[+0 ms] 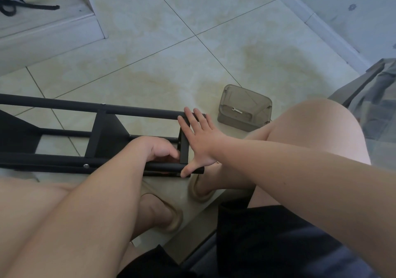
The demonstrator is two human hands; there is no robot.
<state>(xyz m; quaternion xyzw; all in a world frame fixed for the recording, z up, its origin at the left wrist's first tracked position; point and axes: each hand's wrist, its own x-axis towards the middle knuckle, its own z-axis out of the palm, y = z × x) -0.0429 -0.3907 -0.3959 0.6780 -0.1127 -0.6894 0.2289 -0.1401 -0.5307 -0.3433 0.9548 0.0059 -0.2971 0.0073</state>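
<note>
head view.
black metal frame (137,112) lies on its side on the tiled floor (162,42). its long tubes run left to right, and its near end sits just ahead of the feet.
right hand (200,140): fingers straight and spread, laid flat against the end of the frame. fingertips on the upper tube, thumb down on the lower tube (162,166), palm across the short upright bar (184,154). nothing clasped, pressing only.
left hand (160,149): fingers curled, tucked inside the frame just above the lower tube. it is beside the upright bar and close to the right hand's thumb. cannot tell whether it pinches anything; the fingertips are in shadow.
translucent grey plastic box (244,110) stands on the floor just beyond the frame end, near the right knee (317,123). a small flat spanner (236,111) shows inside it.
two feet in tan sandals (171,220) sit below the frame.
white cabinet base (53,35) upper left, with a black strap (32,6) on it.
checked cloth (377,106) at the right edge.
</note>
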